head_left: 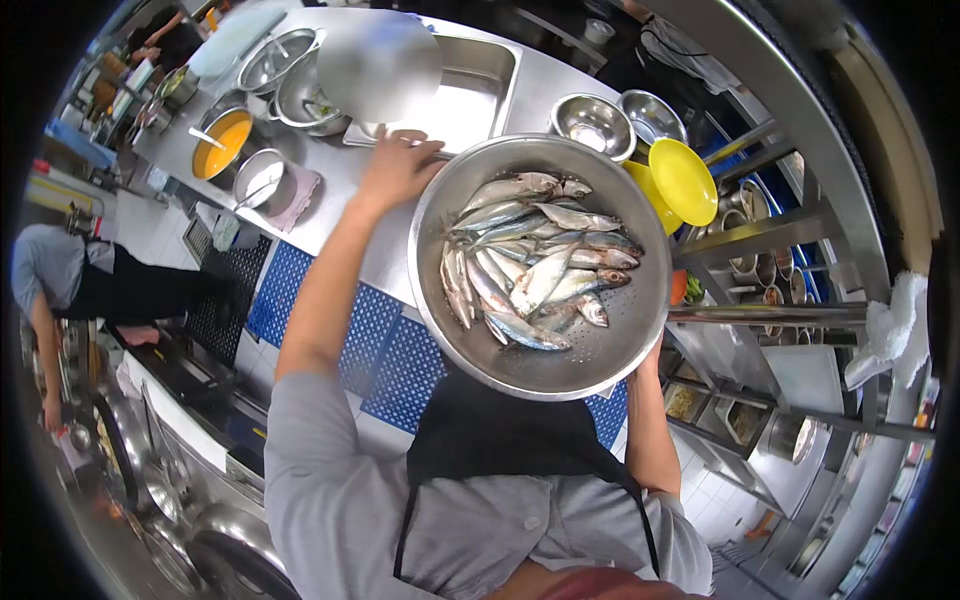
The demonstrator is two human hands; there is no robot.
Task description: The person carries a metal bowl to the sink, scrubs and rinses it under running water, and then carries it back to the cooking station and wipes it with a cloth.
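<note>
A large steel colander [437, 318] full of whole silver-blue fish [545, 255] is held up in front of my apron, close to the counter edge. My right hand [648, 362] grips it at the lower right; its fingers are hidden behind the bowl. My left hand [398, 170] reaches over the counter with its fingers stretched out, between the colander's upper left rim and the sink [478, 85]. Whether it touches either one, I cannot tell. Part of the sink area is blurred.
Steel bowls [592, 124] and yellow plates [684, 182] stand right of the sink. On the left are a pot of orange liquid [224, 143] and a smaller pot [263, 180]. A metal rack [770, 313] rises at right. Another person [75, 270] works at far left.
</note>
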